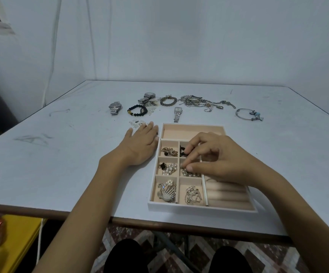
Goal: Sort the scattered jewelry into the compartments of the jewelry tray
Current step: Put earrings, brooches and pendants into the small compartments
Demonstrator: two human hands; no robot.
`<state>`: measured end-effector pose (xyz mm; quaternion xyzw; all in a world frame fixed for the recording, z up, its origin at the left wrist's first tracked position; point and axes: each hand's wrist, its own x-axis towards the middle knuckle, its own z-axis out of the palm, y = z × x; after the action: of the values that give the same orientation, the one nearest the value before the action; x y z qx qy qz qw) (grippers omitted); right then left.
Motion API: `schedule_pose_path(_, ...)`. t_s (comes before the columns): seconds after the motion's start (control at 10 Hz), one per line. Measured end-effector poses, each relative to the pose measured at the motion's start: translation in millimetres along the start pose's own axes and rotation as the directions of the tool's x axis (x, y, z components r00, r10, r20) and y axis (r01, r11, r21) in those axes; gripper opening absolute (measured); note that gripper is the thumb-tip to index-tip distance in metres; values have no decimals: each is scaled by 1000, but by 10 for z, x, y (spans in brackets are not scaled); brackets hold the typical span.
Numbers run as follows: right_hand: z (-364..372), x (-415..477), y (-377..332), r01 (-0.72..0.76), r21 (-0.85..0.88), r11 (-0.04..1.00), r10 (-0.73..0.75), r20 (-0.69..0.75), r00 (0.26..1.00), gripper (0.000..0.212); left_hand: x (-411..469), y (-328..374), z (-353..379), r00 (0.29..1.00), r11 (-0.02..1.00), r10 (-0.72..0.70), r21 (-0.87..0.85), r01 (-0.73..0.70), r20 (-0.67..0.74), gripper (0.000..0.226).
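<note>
The white jewelry tray (193,209) with peach lining sits near the table's front edge. Its small left compartments hold brooches, pearl pieces and a silver shell brooch (167,192). My right hand (217,160) hovers over the middle compartments, its thumb and fingers pinching a small beaded piece (186,168) above a compartment with similar beads. My left hand (140,142) lies flat on the table just left of the tray, fingertips touching small earring cards (137,123). Scattered behind the tray are watches (115,107), a black bead bracelet (137,110), a slim silver watch (177,114), tangled chains (199,102) and a charm bangle (248,114).
The long top compartment (181,132) and the ring-roll section (226,194) at the tray's right hold nothing visible. A yellow surface (17,243) with a wrapped object lies below the table at left. The table's front edge (120,219) is close to my knees.
</note>
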<state>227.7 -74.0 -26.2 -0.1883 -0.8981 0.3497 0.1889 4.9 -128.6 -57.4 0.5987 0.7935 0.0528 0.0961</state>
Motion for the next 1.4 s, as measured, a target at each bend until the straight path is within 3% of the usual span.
schedule_pose_path(0.2,-10,11,27,26,20,999,-26,-5,1000,18,-2,-3,0,1000,1000,-3,-9,3,1,52)
schedule_pose_path(0.5,-132,22,22,-4,224,975,18,-62,998,14,-4,5,0,1000,1000,-5,-3,5,-9,52)
schedule_pose_path(0.7,-379,159,50,-65,117,991,77,-101,992,11,-17,2,-14,1000,1000,1,-3,-2,-12,52)
schedule_pose_path(0.8,-620,328,274,-147,130,981,176,-258,950,20,-20,7,-24,1000,1000,4,7,-3,-14,51)
schedule_pose_path(0.9,-830,530,620,-309,121,943,331,-411,849,29,-16,1,-33,1000,1000,7,15,-6,-16,51)
schedule_pose_path(1.0,-888,724,968,-458,106,883,453,-453,768,37,-20,-5,-33,1000,1000,15,13,-14,-25,51)
schedule_pose_path(1.2,-785,954,1252,-595,-166,786,431,-542,721,34,-27,-7,-43,999,999,22,24,-22,-28,51)
schedule_pose_path(1.4,-635,1093,1289,-626,-336,704,318,-639,701,25,-27,-21,-39,999,999,28,26,-28,-29,51)
